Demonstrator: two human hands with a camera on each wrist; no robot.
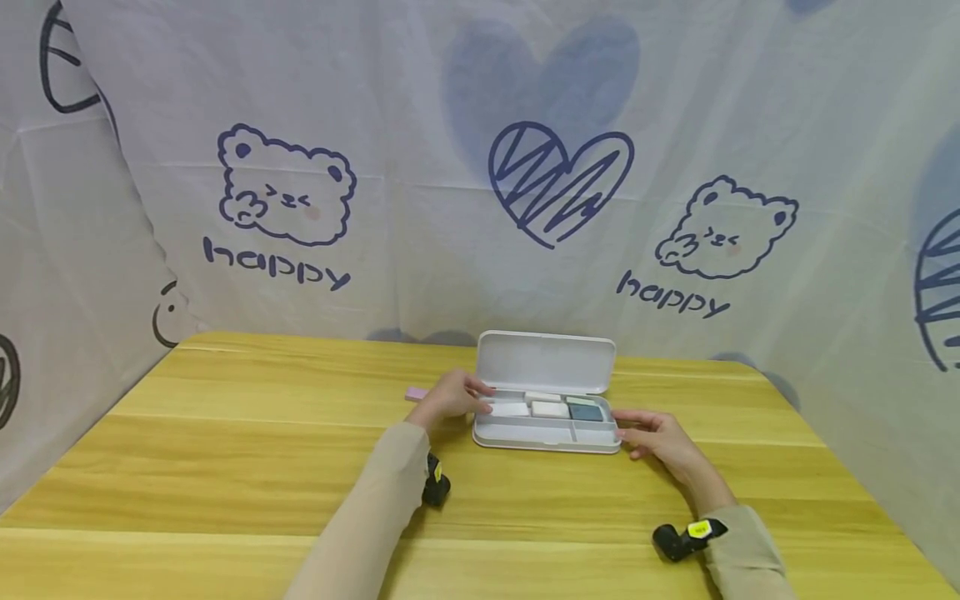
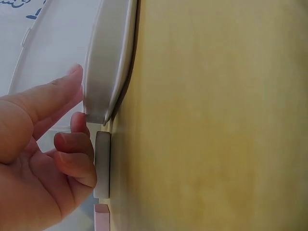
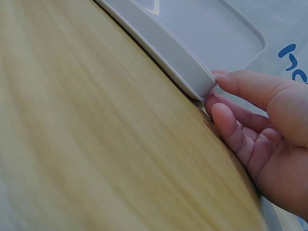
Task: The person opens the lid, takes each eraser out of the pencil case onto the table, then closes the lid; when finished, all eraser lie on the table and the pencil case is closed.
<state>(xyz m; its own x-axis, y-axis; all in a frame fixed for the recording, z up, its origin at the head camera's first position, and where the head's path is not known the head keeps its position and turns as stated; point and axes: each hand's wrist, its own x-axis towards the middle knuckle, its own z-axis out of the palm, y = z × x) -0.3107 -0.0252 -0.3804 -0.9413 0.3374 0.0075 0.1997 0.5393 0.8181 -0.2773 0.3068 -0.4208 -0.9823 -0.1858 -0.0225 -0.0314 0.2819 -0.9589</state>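
Observation:
A white pencil case (image 1: pixel 525 436) lies on the table, its lid (image 1: pixel 545 363) raised at the back. Several erasers sit in its rear compartment, among them a long white one (image 1: pixel 510 410), a cream one (image 1: pixel 550 409) and a dark blue-grey one (image 1: pixel 586 412). My left hand (image 1: pixel 450 395) grips the case's left end, thumb at the rim and the other fingers bent beside the end wall. At the opposite end, my right hand (image 1: pixel 657 436) pinches the corner between thumb and fingers, as the right wrist view shows (image 3: pixel 260 120).
A pink block (image 1: pixel 415 393) lies left of the case, partly behind the left hand. Near it on the wooden table (image 1: pixel 247 467) is a greyish-white block (image 2: pixel 102 164), seen in the left wrist view. A printed cloth (image 1: pixel 420 250) hangs behind the table.

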